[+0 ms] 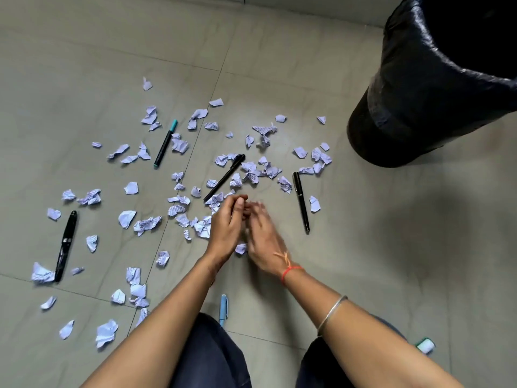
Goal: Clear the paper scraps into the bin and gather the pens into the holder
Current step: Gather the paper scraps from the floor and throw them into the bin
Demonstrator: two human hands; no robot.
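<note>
both hands (243, 228) together, grip blurred and untellable, paper scraps (204, 226) just left, bin (414, 107) far right

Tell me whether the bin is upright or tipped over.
Upright: the bin stands on its base on the floor, its black-lined mouth facing up. Its contents cannot be seen.

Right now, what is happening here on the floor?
A person crouches over a tiled floor strewn with crumpled paper scraps and pens. The left hand and right hand meet over the middle of the mess; the right one is blurred, and whether they hold anything cannot be told. A teal-capped marker and several black pens lie loose. The black-lined bin stands at upper right.
</note>
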